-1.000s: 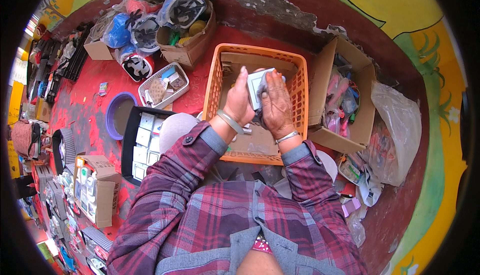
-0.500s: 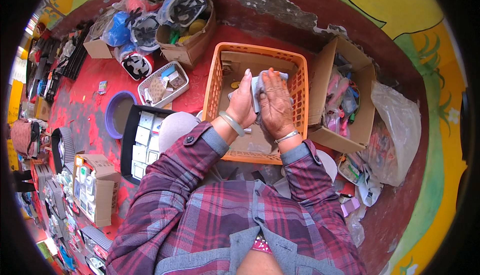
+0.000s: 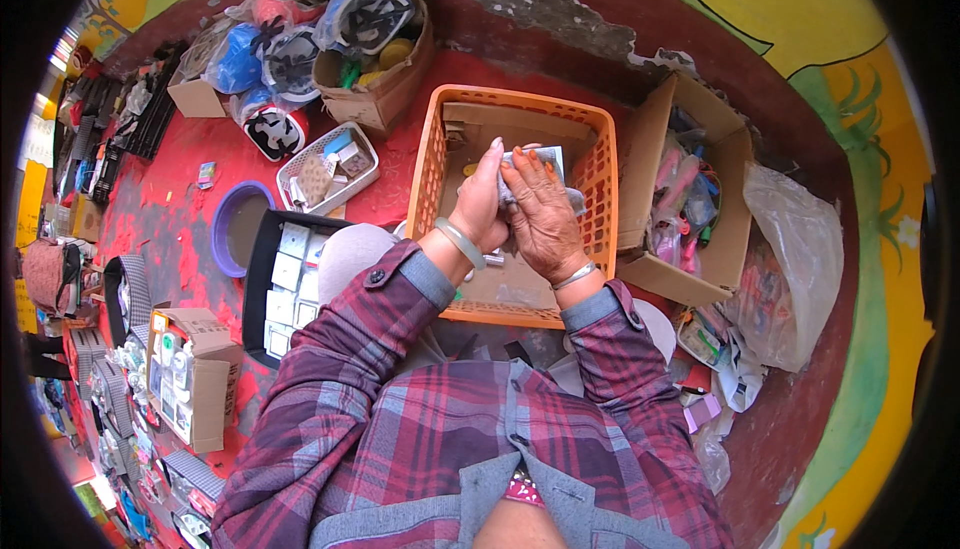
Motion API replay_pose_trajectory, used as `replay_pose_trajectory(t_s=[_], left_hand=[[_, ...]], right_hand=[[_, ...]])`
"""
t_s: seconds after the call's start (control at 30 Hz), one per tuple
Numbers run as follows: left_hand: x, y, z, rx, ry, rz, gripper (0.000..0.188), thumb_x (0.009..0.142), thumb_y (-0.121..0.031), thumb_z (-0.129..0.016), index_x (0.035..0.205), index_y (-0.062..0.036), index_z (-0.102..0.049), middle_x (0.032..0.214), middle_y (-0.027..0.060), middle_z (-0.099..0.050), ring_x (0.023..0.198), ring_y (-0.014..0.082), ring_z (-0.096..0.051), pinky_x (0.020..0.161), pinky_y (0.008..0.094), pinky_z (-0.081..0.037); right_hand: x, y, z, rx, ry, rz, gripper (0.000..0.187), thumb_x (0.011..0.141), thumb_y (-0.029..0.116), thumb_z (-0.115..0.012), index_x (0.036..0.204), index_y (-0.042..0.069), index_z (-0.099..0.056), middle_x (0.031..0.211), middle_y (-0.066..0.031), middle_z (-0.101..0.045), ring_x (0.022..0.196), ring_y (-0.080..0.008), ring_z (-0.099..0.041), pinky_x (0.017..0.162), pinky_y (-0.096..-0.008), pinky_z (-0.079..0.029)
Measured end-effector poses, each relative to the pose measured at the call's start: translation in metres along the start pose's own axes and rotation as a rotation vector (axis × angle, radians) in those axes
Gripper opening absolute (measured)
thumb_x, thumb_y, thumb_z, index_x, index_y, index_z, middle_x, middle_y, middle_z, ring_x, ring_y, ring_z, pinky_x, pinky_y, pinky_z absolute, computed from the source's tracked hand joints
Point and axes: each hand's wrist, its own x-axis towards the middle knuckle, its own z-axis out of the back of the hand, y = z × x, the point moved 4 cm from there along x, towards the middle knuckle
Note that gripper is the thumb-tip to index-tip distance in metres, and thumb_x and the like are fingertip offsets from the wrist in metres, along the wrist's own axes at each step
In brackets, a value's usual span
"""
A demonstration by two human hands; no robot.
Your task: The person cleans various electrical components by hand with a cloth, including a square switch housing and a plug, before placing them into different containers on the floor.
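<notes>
Above the orange plastic basket [image 3: 428, 164], my two hands are pressed close together. My left hand [image 3: 480, 199] grips a small flat white box [image 3: 551, 156], whose far end shows past my right fingertips. Over the box lies my right hand [image 3: 543, 209], its fingers straight and side by side. It presses a grey cloth [image 3: 576, 199] against the box, and a bit of the cloth shows at its outer side. Most of the left fingers are hidden behind the box and the other hand. A cardboard sheet and a few small items lie inside the basket.
To the right stands a cardboard box [image 3: 738, 204] of bagged pink items, with a clear plastic bag [image 3: 800, 269] beside it. On the left are a white basket [image 3: 365, 181], a purple basin [image 3: 222, 234] and a black tray [image 3: 254, 299] of white boxes. Helmets [image 3: 290, 64] sit farther back.
The white box has turned between my hands, so its far end now shows beyond my right fingertips. My right hand has shifted left and down over it; less of the cloth shows.
</notes>
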Motion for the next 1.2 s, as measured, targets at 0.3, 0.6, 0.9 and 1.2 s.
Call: replay_pose_trajectory(t_s=[0.3, 0.6, 0.9, 1.2], left_hand=[[0.008, -0.001, -0.001, 0.005, 0.090, -0.137, 0.055, 0.098, -0.045, -0.032, 0.125, -0.0003, -0.051, 0.120, 0.0132, -0.059, 0.107, 0.0223, -0.058, 0.097, 0.0328, -0.043], [0.012, -0.004, 0.016, 0.042, 0.036, -0.049, 0.053, 0.098, -0.046, -0.032, 0.121, -0.0033, -0.054, 0.112, 0.0127, -0.061, 0.102, 0.0249, -0.059, 0.093, 0.0378, -0.047], [0.022, 0.014, 0.026, 0.031, 0.090, -0.158, 0.055, 0.099, -0.044, -0.028, 0.124, -0.0005, -0.051, 0.124, 0.0138, -0.056, 0.113, 0.0246, -0.054, 0.101, 0.0351, -0.040], [0.035, -0.024, 0.046, -0.051, 0.044, -0.253, 0.067, 0.098, -0.052, -0.014, 0.131, -0.0005, -0.042, 0.123, 0.0184, -0.055, 0.109, 0.0323, -0.057, 0.096, 0.0456, -0.045]], right_hand=[[0.000, -0.021, 0.006, -0.007, -0.118, -0.204, 0.045, 0.092, 0.016, -0.046, 0.136, 0.005, -0.044, 0.142, -0.0185, -0.039, 0.135, -0.0316, -0.033, 0.112, -0.0425, -0.023], [-0.003, 0.007, -0.005, -0.070, 0.020, 0.028, 0.046, 0.088, 0.012, -0.053, 0.133, 0.009, -0.049, 0.142, -0.0121, -0.041, 0.133, -0.0293, -0.037, 0.110, -0.0441, -0.025], [0.001, -0.020, 0.007, -0.026, -0.141, -0.202, 0.043, 0.092, 0.016, -0.047, 0.133, 0.004, -0.047, 0.139, -0.0183, -0.043, 0.131, -0.0325, -0.038, 0.111, -0.0432, -0.024], [-0.010, 0.016, -0.010, 0.015, 0.030, -0.030, 0.044, 0.089, 0.008, -0.051, 0.134, 0.010, -0.049, 0.141, -0.0116, -0.043, 0.133, -0.0291, -0.037, 0.111, -0.0419, -0.024]])
